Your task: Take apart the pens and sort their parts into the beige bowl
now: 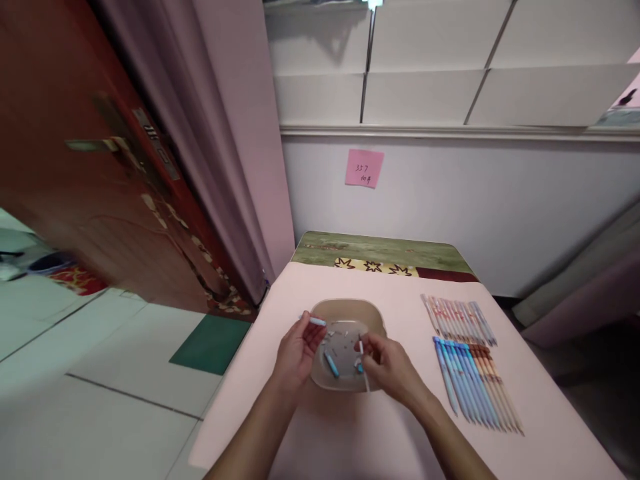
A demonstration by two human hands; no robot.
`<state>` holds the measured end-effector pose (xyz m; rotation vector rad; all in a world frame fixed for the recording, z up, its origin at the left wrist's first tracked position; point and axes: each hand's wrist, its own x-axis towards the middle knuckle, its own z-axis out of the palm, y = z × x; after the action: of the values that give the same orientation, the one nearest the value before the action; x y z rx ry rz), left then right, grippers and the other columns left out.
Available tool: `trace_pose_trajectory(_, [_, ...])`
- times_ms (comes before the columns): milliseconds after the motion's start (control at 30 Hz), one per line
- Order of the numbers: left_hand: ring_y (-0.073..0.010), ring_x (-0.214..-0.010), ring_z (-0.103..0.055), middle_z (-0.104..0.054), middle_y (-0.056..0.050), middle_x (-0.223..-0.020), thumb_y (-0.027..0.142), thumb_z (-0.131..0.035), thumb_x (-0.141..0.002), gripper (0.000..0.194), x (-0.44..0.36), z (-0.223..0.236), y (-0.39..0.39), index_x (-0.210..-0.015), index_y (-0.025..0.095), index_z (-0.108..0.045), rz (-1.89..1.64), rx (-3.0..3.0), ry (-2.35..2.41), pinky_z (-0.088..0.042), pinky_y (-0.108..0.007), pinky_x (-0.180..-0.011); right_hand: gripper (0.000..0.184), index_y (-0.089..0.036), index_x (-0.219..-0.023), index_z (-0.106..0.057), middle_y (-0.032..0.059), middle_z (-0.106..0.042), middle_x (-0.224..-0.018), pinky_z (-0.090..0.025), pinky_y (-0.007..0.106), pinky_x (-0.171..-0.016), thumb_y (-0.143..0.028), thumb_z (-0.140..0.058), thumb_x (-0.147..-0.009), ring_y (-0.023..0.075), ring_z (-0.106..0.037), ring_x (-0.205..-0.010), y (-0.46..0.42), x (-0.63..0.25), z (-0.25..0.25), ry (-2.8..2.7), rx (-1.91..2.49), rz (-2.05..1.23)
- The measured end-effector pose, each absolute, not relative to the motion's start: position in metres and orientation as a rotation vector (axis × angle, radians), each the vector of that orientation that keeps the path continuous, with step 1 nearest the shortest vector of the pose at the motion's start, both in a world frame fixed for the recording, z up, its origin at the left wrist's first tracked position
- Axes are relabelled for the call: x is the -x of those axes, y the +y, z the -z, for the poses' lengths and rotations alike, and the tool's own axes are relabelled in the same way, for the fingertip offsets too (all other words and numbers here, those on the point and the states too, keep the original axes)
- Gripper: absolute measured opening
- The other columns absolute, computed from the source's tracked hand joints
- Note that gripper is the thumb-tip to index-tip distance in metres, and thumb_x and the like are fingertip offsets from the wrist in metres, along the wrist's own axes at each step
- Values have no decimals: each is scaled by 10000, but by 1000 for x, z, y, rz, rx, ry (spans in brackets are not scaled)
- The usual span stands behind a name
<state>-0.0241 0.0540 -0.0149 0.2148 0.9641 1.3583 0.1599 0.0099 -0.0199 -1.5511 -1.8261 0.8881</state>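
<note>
My left hand (296, 350) is closed on a short light-blue pen part (317, 321) over the left rim of a beige plastic basin (350, 309). Above the basin's right side, the fingers of my right hand (387, 365) pinch a thin white stick (367, 383) that looks like a pen refill, held roughly upright. Inside the basin lie a blue pen piece (331, 363) and several small bits, too small to name. A small blue bit (360, 368) shows beside my right fingers.
On the right of the pink-covered table (270, 300) lie two rows of pens: blue and brown ones (475, 387) nearer me, paler patterned ones (457, 319) behind. A pink note (364, 168) is stuck on the wall. A brown door (100, 167) stands at the left.
</note>
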Motion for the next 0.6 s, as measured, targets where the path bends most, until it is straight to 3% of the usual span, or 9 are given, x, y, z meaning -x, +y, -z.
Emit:
trace_pose_trajectory(167, [-125,-561,-666,-711,-87,-683,135,-546,-864,156,8,27,47,-758,85,-649,-1227,-124,926,-566,-201,-525,280,-171,-759,-595,-19,-555,-626,-336,199,-524,-383,-457,-879,112,-489,-574,0,-169,0,-1595,1403,-1049])
trace_pose_trajectory(600, [-145,-613,-676,-727,-100,-749,231,-652,-801,147,-2,13,36,-876,106,-630,-1248,-340,986,-572,-229,-551,240,-224,-753,-640,-1,-645,-615,-324,207,-518,-329,-472,-888,138,-566,-543,-13,-155,-11,-1811,1606,-604])
